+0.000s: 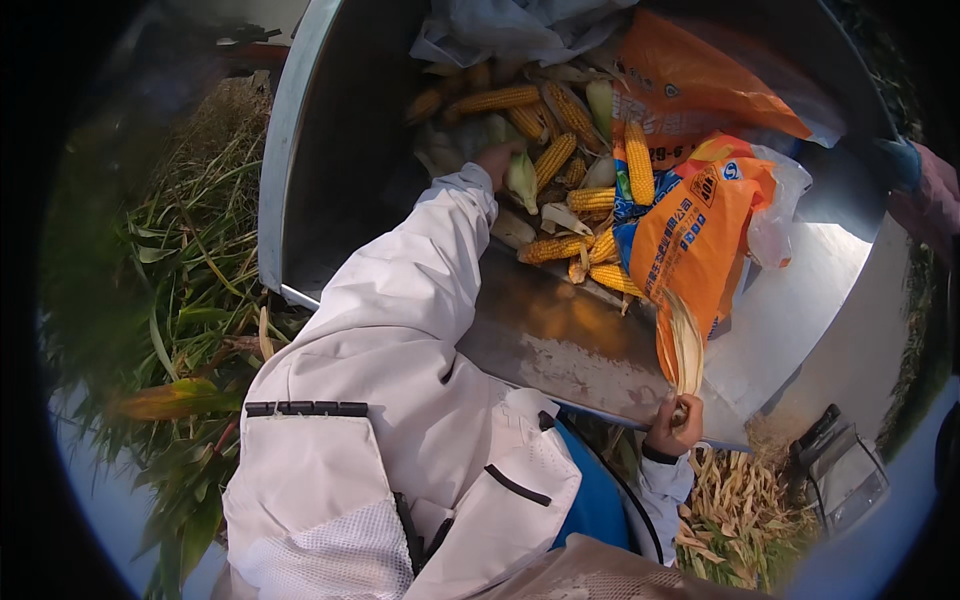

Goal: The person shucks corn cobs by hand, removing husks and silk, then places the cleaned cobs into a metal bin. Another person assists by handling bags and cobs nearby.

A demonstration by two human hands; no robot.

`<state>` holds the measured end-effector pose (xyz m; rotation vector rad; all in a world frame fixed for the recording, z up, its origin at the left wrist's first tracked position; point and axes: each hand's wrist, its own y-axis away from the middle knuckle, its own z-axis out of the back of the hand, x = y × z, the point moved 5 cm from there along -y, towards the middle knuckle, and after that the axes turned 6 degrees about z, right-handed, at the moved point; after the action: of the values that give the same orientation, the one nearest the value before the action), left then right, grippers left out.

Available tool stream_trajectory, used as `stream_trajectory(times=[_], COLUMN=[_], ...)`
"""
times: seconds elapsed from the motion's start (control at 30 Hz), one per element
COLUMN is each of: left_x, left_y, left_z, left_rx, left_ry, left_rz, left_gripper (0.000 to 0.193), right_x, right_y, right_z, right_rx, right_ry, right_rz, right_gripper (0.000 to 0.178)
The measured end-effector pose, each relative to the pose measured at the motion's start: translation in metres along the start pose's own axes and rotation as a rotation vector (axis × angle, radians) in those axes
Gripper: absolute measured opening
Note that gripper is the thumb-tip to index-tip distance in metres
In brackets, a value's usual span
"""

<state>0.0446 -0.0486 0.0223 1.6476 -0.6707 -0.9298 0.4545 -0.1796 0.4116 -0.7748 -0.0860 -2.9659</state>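
My left hand (498, 163) reaches deep into a metal bin (276, 190), next to a pale green corn husk (521, 182). Its fingers are mostly hidden, and what they touch cannot be made out. Near the bin's front edge my right hand (676, 424) is closed around the gathered end of a pale dry corn husk (683, 345), whose leaves fan upward across an orange bag (690, 240). Several bare yellow corn cobs (560, 160) lie piled in the bin, mixed with loose husks. One cob (638, 163) rests against the orange bag.
A second orange sheet of bag (690, 75) and crumpled clear plastic (515, 30) lie at the bin's far side. Green stalks (190, 240) grow at the left. Dry husks (740, 500) are heaped at the lower right, beside a grey object (840, 475). A gloved hand (900, 165) shows at the right rim.
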Motion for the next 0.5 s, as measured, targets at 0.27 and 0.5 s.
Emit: stream_trajectory(times=[0.27,0.5], left_x=[-0.084,-0.046], left_y=[0.269,0.401], left_z=[-0.115,-0.153], left_rx=[0.570,0.669], left_ry=[-0.169,-0.370], left_rz=[-0.360,-0.818], left_gripper=[0.066,0.062], right_x=[0.052,0.133], right_y=[-0.112,-0.226], right_z=[0.007,-0.002], right_rx=[0.017,0.133], right_ry=[-0.559,-0.975], right_rz=[0.030,0.039], right_gripper=[0.021,0.047])
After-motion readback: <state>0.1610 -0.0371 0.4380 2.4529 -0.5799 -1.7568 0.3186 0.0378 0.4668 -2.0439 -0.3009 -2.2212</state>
